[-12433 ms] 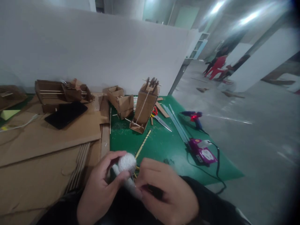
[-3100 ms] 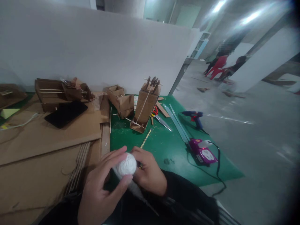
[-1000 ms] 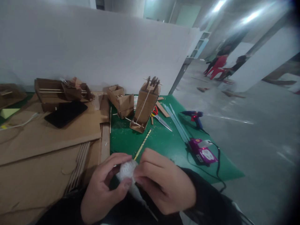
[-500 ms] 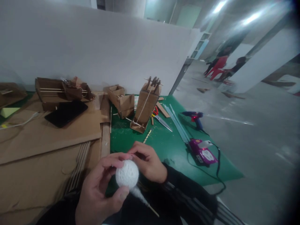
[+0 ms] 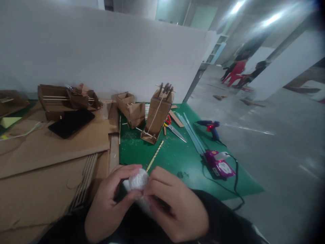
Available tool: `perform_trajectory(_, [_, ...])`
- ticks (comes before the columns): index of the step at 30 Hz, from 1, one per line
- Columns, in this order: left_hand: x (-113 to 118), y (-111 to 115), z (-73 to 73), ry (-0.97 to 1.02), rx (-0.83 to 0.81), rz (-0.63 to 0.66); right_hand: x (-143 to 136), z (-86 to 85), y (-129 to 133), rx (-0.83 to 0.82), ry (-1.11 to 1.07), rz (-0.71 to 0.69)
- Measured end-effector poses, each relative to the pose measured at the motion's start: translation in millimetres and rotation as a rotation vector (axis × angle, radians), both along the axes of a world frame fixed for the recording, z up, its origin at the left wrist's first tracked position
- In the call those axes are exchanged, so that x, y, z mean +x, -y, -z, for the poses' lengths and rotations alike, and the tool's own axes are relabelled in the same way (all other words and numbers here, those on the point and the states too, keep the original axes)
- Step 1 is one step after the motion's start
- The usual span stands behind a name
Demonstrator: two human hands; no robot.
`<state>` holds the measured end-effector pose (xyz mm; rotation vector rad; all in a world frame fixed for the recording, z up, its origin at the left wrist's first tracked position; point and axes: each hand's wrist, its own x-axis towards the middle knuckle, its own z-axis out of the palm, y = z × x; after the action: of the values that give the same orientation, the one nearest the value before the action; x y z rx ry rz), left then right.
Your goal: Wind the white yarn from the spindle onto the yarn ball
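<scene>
My left hand grips a small white ball of yarn between thumb and fingers, low in the middle of the head view. Right beside the ball, my right hand is closed in a pinch; whatever is between its fingertips is too small to make out. More white yarn shows below the ball, partly covered by the right hand. Beyond the hands, a pale twisted stick lies on the green table top.
Cardboard models stand behind, near scissors. To the right are clear glue sticks, a glue gun and a purple power strip with its cable. On the left, a black phone lies on cardboard sheets.
My right hand has come from behind the ball round to its near right side. The ball has turned in my left hand, and the yarn-wrapped stick below is now mostly hidden.
</scene>
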<state>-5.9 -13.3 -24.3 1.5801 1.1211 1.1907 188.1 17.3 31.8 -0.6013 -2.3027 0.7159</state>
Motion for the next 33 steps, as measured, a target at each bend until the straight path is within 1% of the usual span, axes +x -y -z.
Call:
perform_trajectory(3, [-0.9,0.8,-2.4,0.022,-0.007,0.076,4.0,-11.4,-13.8,0.065,0.027,-0.036])
perform_trajectory(5, [-1.3,1.4,-4.3,0.045,-0.017,0.111,4.6,-12.8,-25.9,0.071,0.008,-0.058])
perform_trajectory(8, [-1.3,2.1,-6.4,0.112,-0.009,0.090,2.6,-5.2,-44.3,0.041,-0.097,-0.068])
perform_trajectory(10, [-0.6,2.8,-6.6,0.159,0.011,0.063,-0.3,3.8,-52.8,0.000,-0.170,-0.031])
perform_trajectory(12, [0.8,4.2,-5.8,0.198,0.029,0.044,-4.1,13.6,-55.3,-0.052,-0.218,0.021])
perform_trajectory(15, [3.4,7.3,-3.6,0.276,0.044,-0.012,-10.6,26.7,-46.7,-0.104,-0.243,0.103])
perform_trajectory(18, [5.7,9.3,-1.1,0.335,0.099,-0.071,-17.7,37.2,-27.4,-0.096,-0.207,0.159])
perform_trajectory(21, [7.0,7.3,1.2,0.305,0.126,-0.130,-24.6,43.9,-6.7,-0.099,-0.112,0.204])
perform_trajectory(23, [6.9,3.7,2.2,0.217,0.113,-0.197,-28.4,44.3,3.8,-0.088,-0.054,0.198])
perform_trajectory(25, [5.8,-0.2,2.1,0.091,0.098,-0.237,-30.0,39.5,10.3,-0.066,-0.017,0.178])
perform_trajectory(27, [3.3,-2.9,0.4,-0.005,0.092,-0.211,-28.2,28.5,12.2,-0.037,0.021,0.151])
perform_trajectory(30, [-2.0,-3.3,-4.5,-0.014,0.070,-0.095,-18.9,3.6,5.8,0.045,0.091,0.063])
perform_trajectory(33, [-6.2,-1.4,-8.6,0.031,0.038,0.038,-7.8,-20.5,-9.1,0.134,0.185,-0.061])
